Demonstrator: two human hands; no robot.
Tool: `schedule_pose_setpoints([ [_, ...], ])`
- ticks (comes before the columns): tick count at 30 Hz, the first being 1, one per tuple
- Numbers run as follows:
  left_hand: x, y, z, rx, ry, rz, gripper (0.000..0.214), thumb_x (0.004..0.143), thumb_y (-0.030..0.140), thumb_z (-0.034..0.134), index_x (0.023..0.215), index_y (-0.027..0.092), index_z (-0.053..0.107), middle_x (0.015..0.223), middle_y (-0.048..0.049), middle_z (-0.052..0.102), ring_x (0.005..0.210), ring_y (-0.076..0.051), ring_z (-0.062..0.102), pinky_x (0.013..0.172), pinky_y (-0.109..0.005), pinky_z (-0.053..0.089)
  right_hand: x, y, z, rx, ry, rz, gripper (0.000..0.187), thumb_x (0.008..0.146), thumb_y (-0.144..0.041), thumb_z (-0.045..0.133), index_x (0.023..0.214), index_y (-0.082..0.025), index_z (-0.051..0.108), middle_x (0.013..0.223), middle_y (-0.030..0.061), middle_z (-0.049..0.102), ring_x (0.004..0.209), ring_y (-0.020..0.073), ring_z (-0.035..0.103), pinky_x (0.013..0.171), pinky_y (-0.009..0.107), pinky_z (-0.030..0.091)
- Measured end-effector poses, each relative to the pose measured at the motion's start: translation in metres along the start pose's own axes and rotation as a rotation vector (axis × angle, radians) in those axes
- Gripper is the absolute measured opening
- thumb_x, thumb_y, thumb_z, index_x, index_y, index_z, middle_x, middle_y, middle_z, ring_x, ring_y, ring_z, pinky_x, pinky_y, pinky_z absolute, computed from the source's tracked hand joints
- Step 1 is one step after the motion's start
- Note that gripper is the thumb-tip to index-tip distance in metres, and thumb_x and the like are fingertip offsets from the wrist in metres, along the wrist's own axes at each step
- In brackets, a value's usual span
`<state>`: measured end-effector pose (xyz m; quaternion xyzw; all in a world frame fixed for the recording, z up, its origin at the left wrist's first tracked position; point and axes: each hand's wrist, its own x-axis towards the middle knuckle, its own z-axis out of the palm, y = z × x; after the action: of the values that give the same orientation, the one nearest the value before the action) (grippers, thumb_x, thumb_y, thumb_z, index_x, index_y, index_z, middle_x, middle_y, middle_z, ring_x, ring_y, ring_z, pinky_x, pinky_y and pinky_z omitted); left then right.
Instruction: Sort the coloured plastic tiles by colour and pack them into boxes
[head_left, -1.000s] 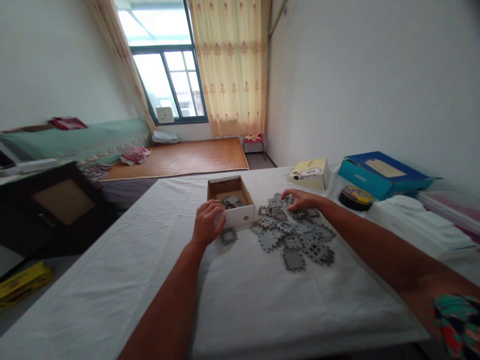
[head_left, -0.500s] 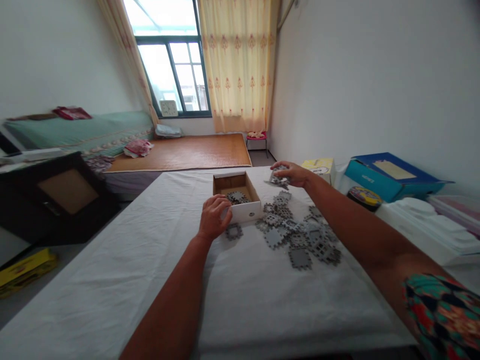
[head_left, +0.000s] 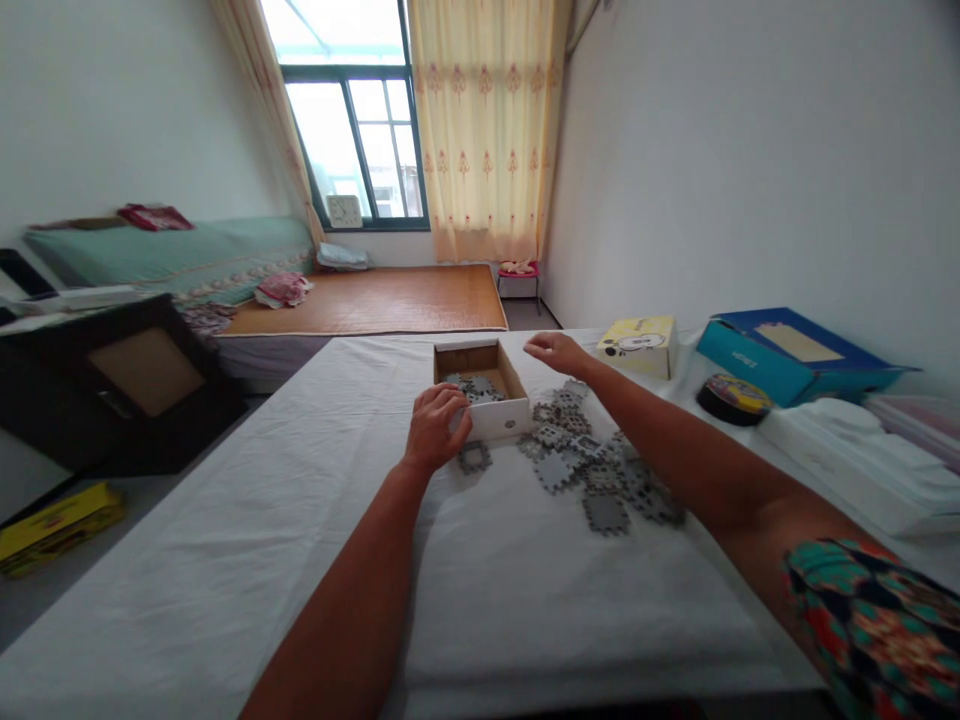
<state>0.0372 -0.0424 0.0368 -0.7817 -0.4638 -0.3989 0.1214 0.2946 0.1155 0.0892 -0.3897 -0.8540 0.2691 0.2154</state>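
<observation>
A small open cardboard box [head_left: 501, 417] stands on the white-covered table [head_left: 225, 560], with several grey notched foam pieces inside. My left hand [head_left: 436, 428] grips its near left corner, fingers curled on the rim. My right hand [head_left: 553, 351] hovers just right of the box's far rim, fingers loosely spread, nothing seen in it. A heap of grey foam puzzle pieces [head_left: 592, 460] lies right of the box. One loose grey piece [head_left: 475, 457] lies below my left hand.
A yellow tissue box [head_left: 637, 346], a blue box [head_left: 787, 350], a round black tin [head_left: 733, 397] and white foam trays [head_left: 840, 450] line the table's right side. A dark cabinet [head_left: 127, 385] stands at left; a bed and window lie beyond.
My right hand lifted grey pieces from the heap, carried them left over the box, and now shows none. More pieces lie in the box. My left hand stayed on the box.
</observation>
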Motion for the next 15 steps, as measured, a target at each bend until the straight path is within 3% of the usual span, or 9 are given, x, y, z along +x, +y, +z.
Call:
schedule_pose_setpoints([
  [3,0.0,-0.001,0.0,0.0,0.008,0.006,0.011,0.086,0.025,0.054,0.092,0.024,0.062,0.098,-0.0037,0.067,0.114,-0.024,0.054,0.1,-0.045,0.039,-0.023,0.033,-0.006,-0.286,-0.191,0.174,0.087,0.072,-0.077,0.053,0.135,-0.017,0.053,0.139,0.0149,0.051,0.126,0.032,0.048,0.106,0.043,0.036],
  [7,0.0,-0.001,0.001,0.001,0.017,0.011,0.012,0.085,0.024,0.054,0.093,0.024,0.063,0.099,-0.0037,0.068,0.114,-0.024,0.054,0.1,-0.046,0.039,-0.047,0.036,0.011,-0.401,-0.401,0.165,0.103,0.064,-0.081,0.058,0.147,-0.022,0.039,0.148,0.0145,0.041,0.135,0.0337,0.038,0.111,0.044,0.03],
  [11,0.001,-0.002,0.0,0.004,0.01,0.008,0.012,0.086,0.025,0.053,0.093,0.024,0.063,0.099,-0.0041,0.068,0.114,-0.024,0.054,0.1,-0.046,0.04,-0.056,0.018,0.028,-0.471,-0.447,0.136,0.111,0.054,-0.08,0.066,0.147,-0.03,0.036,0.152,0.013,0.034,0.136,0.0384,0.034,0.11,0.048,0.029],
  [15,0.001,-0.002,0.001,0.005,0.012,0.012,0.012,0.086,0.025,0.053,0.093,0.024,0.063,0.098,-0.0041,0.068,0.114,-0.024,0.055,0.101,-0.046,0.04,-0.057,0.016,0.025,-0.482,-0.428,0.081,0.094,0.057,-0.074,0.069,0.137,-0.028,0.052,0.141,0.0119,0.049,0.127,0.0348,0.047,0.106,0.043,0.035],
])
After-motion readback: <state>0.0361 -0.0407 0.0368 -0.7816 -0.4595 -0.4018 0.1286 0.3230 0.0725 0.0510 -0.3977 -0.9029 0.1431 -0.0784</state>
